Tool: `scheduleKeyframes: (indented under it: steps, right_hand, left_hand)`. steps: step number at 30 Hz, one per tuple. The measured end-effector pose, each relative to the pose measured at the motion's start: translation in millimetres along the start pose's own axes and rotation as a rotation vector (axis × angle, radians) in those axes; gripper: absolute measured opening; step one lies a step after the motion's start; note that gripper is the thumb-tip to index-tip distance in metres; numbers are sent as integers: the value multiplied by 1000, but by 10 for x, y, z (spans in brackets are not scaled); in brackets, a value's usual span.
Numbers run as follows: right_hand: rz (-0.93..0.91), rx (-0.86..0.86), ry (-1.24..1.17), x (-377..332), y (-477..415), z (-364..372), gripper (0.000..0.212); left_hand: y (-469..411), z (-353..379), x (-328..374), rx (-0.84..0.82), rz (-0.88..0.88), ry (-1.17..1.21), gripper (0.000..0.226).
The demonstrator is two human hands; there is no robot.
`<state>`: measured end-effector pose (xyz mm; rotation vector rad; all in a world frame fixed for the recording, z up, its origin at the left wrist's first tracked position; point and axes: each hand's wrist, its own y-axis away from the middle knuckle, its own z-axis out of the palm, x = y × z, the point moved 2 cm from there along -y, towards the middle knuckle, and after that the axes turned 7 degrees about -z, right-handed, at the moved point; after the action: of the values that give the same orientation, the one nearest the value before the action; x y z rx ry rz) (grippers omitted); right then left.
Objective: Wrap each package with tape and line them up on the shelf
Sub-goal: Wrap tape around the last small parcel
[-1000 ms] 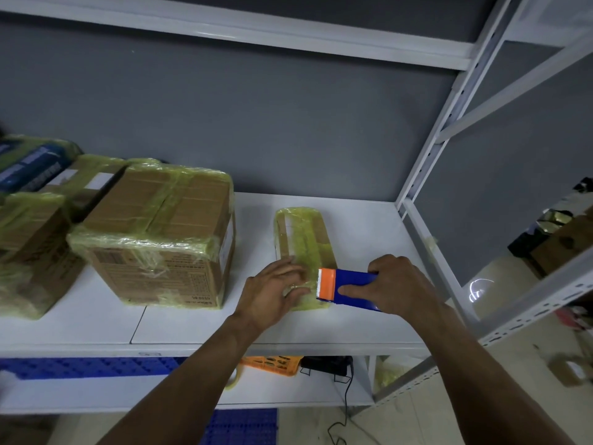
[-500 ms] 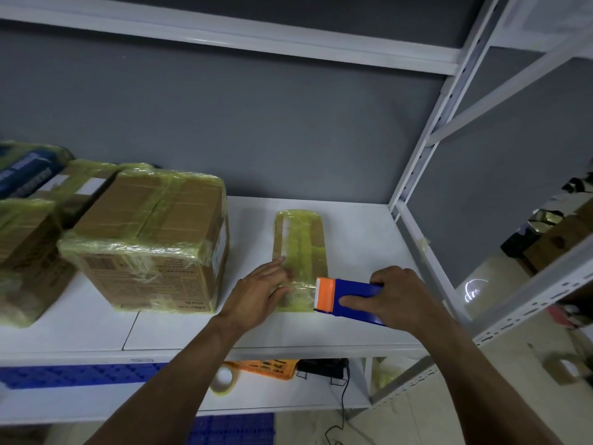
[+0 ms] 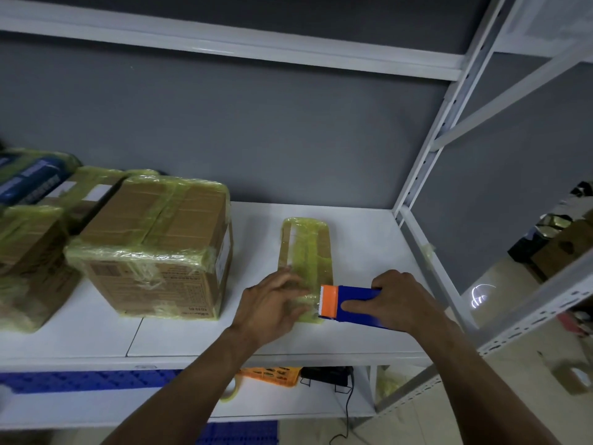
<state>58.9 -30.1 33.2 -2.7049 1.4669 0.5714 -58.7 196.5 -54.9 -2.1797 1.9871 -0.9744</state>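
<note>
A flat, narrow package (image 3: pixel 306 252) wrapped in yellowish tape lies lengthwise on the white shelf (image 3: pixel 359 239). My left hand (image 3: pixel 272 305) presses its near end with straight fingers. My right hand (image 3: pixel 396 300) grips a blue tape dispenser (image 3: pixel 356 305); its orange toothed head touches the package's near right corner. Left of the flat package stands a large taped cardboard box (image 3: pixel 154 248). Further taped packages (image 3: pixel 29 252) sit beyond it at the left edge.
A white upright post (image 3: pixel 426 175) bounds the shelf on the right. On the lower shelf lie a tape roll (image 3: pixel 232 388), an orange basket (image 3: pixel 272 375) and a black item with a cable (image 3: pixel 327 375). Cardboard and clutter lie on the floor at right.
The dispenser and my right hand have stayed at the package's near right corner. My left hand has shifted slightly over the package's near end. The view moved a little.
</note>
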Motion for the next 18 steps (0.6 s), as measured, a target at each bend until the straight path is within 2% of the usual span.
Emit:
scheduleKeyframes:
  steps: [4,7,10,18]
  right_hand:
    - [9,-17,-5,41,27,45,59]
    - [7,-1,-44,47,78,101,58]
    - [-1,50,-97,29,128,108,55]
    - [-22,41,-137,-12,266,32,53]
  left_hand:
    - [-21,78,116,48,47,-21,26]
    - [67,96,142,81,65,-11,31]
    - [53,37,108,73,94,-3,28]
    - [45,-91,-50,77,118,31,26]
